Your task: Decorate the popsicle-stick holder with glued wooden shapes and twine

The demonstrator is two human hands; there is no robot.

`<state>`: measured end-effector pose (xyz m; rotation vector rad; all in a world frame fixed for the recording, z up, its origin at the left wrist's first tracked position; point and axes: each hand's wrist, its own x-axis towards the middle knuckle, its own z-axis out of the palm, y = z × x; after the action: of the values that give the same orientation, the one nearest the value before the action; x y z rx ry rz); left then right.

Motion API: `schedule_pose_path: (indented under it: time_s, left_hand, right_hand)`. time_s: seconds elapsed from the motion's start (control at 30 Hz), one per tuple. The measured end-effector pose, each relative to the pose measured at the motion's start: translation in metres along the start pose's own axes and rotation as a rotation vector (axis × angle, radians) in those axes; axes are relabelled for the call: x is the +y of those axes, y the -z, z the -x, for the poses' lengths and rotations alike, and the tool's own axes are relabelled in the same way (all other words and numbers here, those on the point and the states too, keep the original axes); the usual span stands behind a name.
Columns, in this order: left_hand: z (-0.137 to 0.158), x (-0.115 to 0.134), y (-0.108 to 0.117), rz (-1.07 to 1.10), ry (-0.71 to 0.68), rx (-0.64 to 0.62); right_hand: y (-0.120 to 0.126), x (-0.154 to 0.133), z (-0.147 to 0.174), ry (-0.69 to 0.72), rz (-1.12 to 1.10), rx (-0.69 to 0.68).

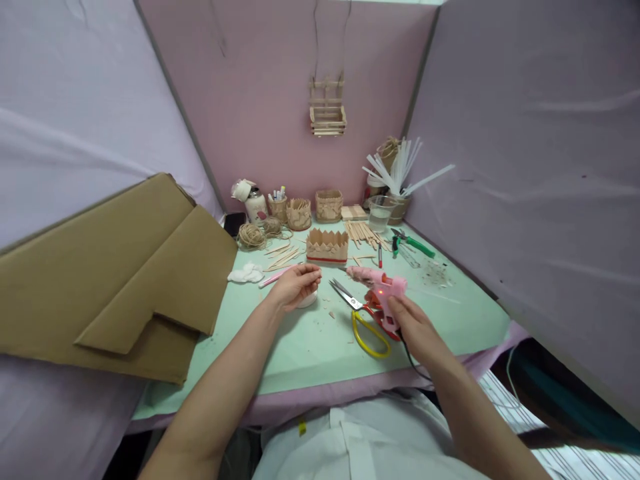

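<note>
My right hand [413,323] is wrapped round the handle of a pink hot glue gun [379,285], whose small orange light is lit and whose nozzle points left. Facing that nozzle, my left hand [297,285] is closed in a pinch; whatever is between its fingertips is too small to name. A white round thing [307,300] lies partly hidden beneath this hand. Scissors with red handles [355,303] lie under the glue gun, next to a yellow loop handle [370,337]. Just beyond both hands stands a small wooden box with a zigzag top and a red stripe [327,248].
Loose wooden sticks [367,235], twine balls [251,236], white cloth [246,273] and green-handled pliers [419,245] lie around. Decorated containers [329,206] and a clear cup [380,215] line the back. A cardboard sheet [115,273] leans at left; a stick swing [327,113] hangs behind.
</note>
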<state>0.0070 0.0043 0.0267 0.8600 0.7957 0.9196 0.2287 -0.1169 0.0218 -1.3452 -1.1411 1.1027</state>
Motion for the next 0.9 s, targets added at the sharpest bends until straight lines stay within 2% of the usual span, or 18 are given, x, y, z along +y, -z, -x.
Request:
schedule_pose_path:
  time_s: [0.07, 0.17, 0.43, 0.63, 0.9]
  left_hand:
    - [0.0, 0.0, 0.0, -0.007, 0.006, -0.014]
    - [0.0, -0.001, 0.001, -0.001, 0.012, -0.023]
    - [-0.001, -0.005, 0.001, -0.006, 0.035, -0.023]
    - [-0.001, -0.006, 0.001, -0.002, 0.067, -0.068]
    - [0.0, -0.007, -0.001, -0.029, 0.044, -0.024]
  right_hand:
    - [-0.014, 0.004, 0.002, -0.023, -0.086, -0.005]
    - [-0.021, 0.012, 0.002, -0.03, -0.124, 0.016]
    - [-0.022, 0.017, 0.001, 0.011, -0.05, 0.037]
    - [-0.024, 0.021, 0.002, 0.034, 0.051, 0.029]
    - [-0.025, 0.025, 0.001, 0.06, 0.056, 0.039]
